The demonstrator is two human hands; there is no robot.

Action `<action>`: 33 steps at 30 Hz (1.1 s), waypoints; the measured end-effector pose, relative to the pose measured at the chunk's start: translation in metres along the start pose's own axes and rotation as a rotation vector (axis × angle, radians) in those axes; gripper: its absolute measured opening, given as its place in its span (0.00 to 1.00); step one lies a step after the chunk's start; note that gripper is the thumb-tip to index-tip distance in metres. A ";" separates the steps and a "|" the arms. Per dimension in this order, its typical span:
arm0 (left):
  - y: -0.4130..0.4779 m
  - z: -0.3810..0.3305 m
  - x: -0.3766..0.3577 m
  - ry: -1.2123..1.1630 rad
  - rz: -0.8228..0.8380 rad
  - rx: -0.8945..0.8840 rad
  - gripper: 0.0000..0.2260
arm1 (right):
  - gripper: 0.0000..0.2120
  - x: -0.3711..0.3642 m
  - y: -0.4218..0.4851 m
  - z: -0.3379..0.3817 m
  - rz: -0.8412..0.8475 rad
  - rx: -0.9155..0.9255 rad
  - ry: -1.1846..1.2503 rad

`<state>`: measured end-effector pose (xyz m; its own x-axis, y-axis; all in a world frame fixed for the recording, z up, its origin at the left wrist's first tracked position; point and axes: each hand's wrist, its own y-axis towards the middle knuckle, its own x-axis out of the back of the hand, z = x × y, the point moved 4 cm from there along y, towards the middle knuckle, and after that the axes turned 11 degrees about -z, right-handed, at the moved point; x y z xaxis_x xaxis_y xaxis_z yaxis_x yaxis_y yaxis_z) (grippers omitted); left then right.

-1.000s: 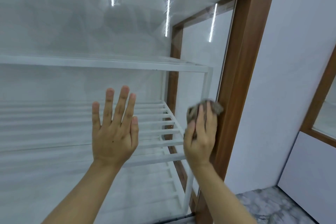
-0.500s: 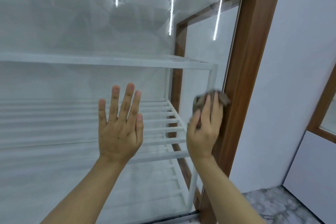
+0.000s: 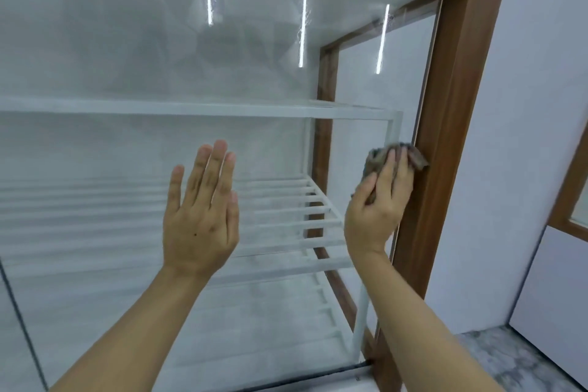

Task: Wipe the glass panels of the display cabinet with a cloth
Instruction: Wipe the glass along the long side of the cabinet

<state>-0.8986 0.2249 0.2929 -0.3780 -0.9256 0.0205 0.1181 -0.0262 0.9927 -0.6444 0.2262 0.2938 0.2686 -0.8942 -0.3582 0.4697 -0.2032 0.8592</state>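
Wooden frame (image 3: 445, 175) beside glass panel (image 3: 127, 41); left hand (image 3: 200, 226) flat, right hand (image 3: 378, 210) clasped round cloth (image 3: 375, 157).

There is just one camera, worn on the person's head. It looks straight ahead at the glass panel (image 3: 127, 41) from very close (both arms (image 3: 127, 328) reach in from the bottom edge). The wooden frame (image 3: 445, 137) stands at the right, with a bit of floor (image 3: 496, 356) low down.
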 end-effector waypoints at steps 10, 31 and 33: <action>-0.002 0.001 -0.004 0.026 -0.030 0.008 0.25 | 0.20 0.029 -0.073 -0.003 0.202 0.312 0.081; -0.002 0.002 -0.002 0.013 -0.022 0.013 0.24 | 0.19 -0.040 -0.007 0.080 -0.032 0.118 0.132; -0.001 0.004 -0.002 -0.001 -0.029 0.001 0.24 | 0.19 -0.030 -0.057 0.094 0.119 0.317 0.149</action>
<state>-0.9012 0.2285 0.2920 -0.3820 -0.9241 -0.0080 0.1066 -0.0527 0.9929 -0.7586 0.2271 0.2898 0.4361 -0.8557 -0.2786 0.1500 -0.2362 0.9601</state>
